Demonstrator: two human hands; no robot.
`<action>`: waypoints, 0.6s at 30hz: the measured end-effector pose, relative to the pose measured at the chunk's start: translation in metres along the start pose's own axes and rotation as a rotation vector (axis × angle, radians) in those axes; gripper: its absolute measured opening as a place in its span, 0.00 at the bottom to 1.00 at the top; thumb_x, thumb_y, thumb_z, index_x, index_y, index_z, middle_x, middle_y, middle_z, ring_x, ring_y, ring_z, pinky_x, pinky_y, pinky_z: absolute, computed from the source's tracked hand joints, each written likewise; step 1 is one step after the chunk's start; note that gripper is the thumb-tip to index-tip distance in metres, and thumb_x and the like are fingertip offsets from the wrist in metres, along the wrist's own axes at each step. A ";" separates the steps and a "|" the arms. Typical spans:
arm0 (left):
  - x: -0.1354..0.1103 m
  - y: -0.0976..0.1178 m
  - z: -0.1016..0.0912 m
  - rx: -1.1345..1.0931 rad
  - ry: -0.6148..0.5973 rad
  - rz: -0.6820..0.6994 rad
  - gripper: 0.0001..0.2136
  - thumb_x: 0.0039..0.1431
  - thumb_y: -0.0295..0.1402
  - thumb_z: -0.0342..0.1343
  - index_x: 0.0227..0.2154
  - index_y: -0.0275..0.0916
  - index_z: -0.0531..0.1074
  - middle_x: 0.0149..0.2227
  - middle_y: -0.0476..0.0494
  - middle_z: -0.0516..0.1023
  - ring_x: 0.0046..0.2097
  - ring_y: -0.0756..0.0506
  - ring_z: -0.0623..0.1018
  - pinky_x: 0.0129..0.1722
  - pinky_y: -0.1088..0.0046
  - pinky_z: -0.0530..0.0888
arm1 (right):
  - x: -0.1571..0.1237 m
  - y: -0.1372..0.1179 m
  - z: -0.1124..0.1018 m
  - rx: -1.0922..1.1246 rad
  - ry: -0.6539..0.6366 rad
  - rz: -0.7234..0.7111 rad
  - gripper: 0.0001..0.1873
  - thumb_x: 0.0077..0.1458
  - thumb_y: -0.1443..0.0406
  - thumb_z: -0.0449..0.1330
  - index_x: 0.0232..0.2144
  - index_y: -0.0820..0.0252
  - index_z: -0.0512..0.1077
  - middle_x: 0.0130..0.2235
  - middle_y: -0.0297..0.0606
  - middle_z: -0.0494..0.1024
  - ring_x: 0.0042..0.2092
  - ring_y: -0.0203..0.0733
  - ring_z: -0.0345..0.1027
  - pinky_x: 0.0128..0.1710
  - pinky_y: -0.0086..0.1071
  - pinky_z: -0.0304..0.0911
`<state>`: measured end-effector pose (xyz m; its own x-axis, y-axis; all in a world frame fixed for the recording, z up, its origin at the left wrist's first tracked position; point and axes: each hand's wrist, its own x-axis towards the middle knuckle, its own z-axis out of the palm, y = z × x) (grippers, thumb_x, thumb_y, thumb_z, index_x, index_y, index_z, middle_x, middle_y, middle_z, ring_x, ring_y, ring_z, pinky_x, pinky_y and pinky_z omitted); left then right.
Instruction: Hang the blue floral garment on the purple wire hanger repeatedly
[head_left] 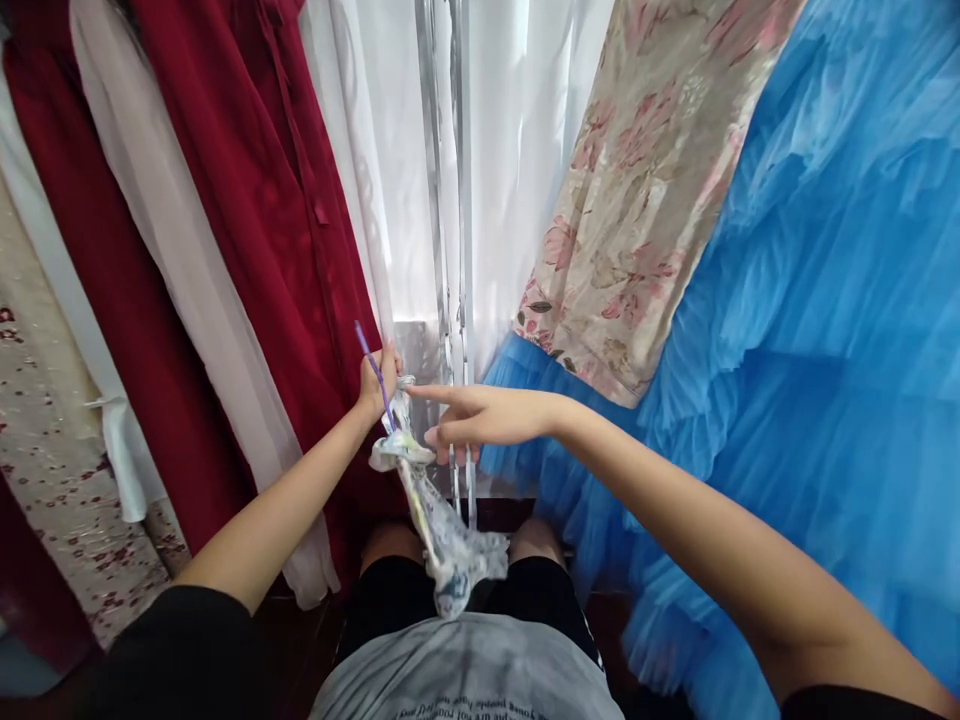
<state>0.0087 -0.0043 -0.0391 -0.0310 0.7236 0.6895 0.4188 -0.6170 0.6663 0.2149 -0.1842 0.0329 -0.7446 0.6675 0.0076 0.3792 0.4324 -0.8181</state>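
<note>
The left arm is reaching forward, its hand (381, 380) gripping the top of a crumpled plastic bundle (459, 550), which is hanging above the person's lap. A purple stick (365, 345) is slanting beside that wrist. The right hand (499, 415) is reaching across, palm loosely open, index finger pointing at the bundle's top.

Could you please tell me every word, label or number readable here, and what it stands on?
"people have not": grey shirt front, upside down.
"people are not": grey shirt front, upside down.
The shirt's other words and any marks on the crumpled plastic are too blurred.
</note>
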 end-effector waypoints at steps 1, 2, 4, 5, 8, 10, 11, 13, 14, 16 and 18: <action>-0.008 0.009 0.005 -0.098 -0.019 0.001 0.29 0.69 0.55 0.35 0.18 0.41 0.59 0.19 0.47 0.63 0.24 0.48 0.66 0.28 0.70 0.65 | 0.001 0.009 0.004 -0.066 0.097 -0.031 0.43 0.60 0.59 0.61 0.72 0.48 0.49 0.35 0.33 0.83 0.34 0.46 0.77 0.34 0.37 0.73; -0.015 0.019 0.010 -0.204 -0.049 0.003 0.30 0.69 0.56 0.36 0.17 0.41 0.60 0.19 0.47 0.64 0.25 0.48 0.66 0.29 0.70 0.65 | 0.003 0.020 0.004 -0.133 0.225 -0.072 0.41 0.58 0.59 0.64 0.70 0.45 0.55 0.39 0.34 0.82 0.39 0.47 0.78 0.38 0.37 0.74; -0.026 0.043 0.017 -0.403 -0.151 -0.007 0.31 0.68 0.57 0.39 0.16 0.40 0.61 0.19 0.47 0.64 0.24 0.49 0.66 0.28 0.70 0.66 | 0.005 0.047 -0.004 -0.248 0.519 -0.146 0.36 0.53 0.62 0.69 0.63 0.43 0.66 0.48 0.36 0.79 0.51 0.51 0.74 0.50 0.39 0.71; -0.030 0.056 0.020 -0.491 -0.219 -0.028 0.31 0.68 0.58 0.39 0.16 0.40 0.61 0.19 0.46 0.64 0.23 0.49 0.66 0.27 0.70 0.65 | 0.005 0.061 -0.009 -0.268 0.630 -0.168 0.32 0.52 0.62 0.70 0.59 0.45 0.69 0.52 0.38 0.77 0.57 0.53 0.69 0.55 0.40 0.67; -0.036 0.095 0.028 -0.685 -0.434 -0.140 0.31 0.68 0.57 0.40 0.17 0.39 0.60 0.19 0.47 0.64 0.21 0.51 0.64 0.26 0.70 0.66 | 0.002 0.092 -0.023 -0.175 0.676 -0.175 0.13 0.57 0.57 0.66 0.42 0.55 0.74 0.43 0.40 0.76 0.53 0.51 0.67 0.49 0.37 0.66; -0.038 0.114 0.035 -0.772 -0.534 -0.204 0.29 0.69 0.55 0.41 0.20 0.39 0.61 0.21 0.48 0.67 0.21 0.52 0.65 0.27 0.70 0.69 | -0.006 0.102 -0.027 -0.089 0.577 -0.161 0.19 0.62 0.51 0.59 0.28 0.57 0.69 0.28 0.34 0.68 0.36 0.42 0.66 0.33 0.31 0.63; -0.038 0.121 0.039 -0.813 -0.563 -0.228 0.27 0.69 0.54 0.43 0.22 0.38 0.63 0.23 0.48 0.69 0.22 0.51 0.67 0.29 0.70 0.71 | -0.012 0.103 -0.028 -0.061 0.542 -0.153 0.24 0.64 0.48 0.56 0.24 0.57 0.65 0.24 0.31 0.63 0.30 0.37 0.59 0.28 0.30 0.57; -0.037 0.125 0.047 -0.875 -0.571 -0.261 0.21 0.69 0.48 0.49 0.28 0.37 0.69 0.28 0.46 0.74 0.28 0.49 0.76 0.36 0.68 0.75 | -0.028 0.102 -0.030 -0.022 0.547 -0.144 0.28 0.64 0.45 0.54 0.22 0.57 0.61 0.22 0.27 0.55 0.24 0.33 0.48 0.23 0.29 0.47; -0.036 0.122 0.050 -0.879 -0.561 -0.281 0.16 0.69 0.45 0.52 0.33 0.37 0.72 0.32 0.46 0.76 0.34 0.46 0.79 0.40 0.66 0.77 | -0.037 0.101 -0.032 -0.006 0.587 -0.143 0.28 0.63 0.44 0.55 0.22 0.58 0.61 0.22 0.27 0.54 0.24 0.32 0.46 0.23 0.29 0.44; -0.033 0.108 0.053 -0.829 -0.502 -0.340 0.11 0.68 0.39 0.55 0.42 0.36 0.74 0.38 0.44 0.79 0.44 0.42 0.81 0.46 0.62 0.78 | -0.056 0.102 -0.041 0.004 0.734 -0.160 0.27 0.60 0.44 0.59 0.23 0.59 0.64 0.22 0.27 0.55 0.24 0.31 0.46 0.23 0.29 0.41; -0.032 0.087 0.049 -0.703 -0.347 -0.454 0.13 0.69 0.38 0.51 0.46 0.35 0.75 0.40 0.43 0.79 0.48 0.42 0.81 0.47 0.63 0.79 | -0.075 0.107 -0.055 0.001 0.924 -0.191 0.26 0.58 0.45 0.62 0.23 0.59 0.66 0.22 0.27 0.57 0.24 0.31 0.47 0.23 0.28 0.42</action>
<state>0.0910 -0.0664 -0.0173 0.2655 0.9257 0.2694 -0.2215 -0.2133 0.9515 0.3413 -0.1545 -0.0232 -0.0631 0.8018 0.5942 0.2952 0.5837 -0.7564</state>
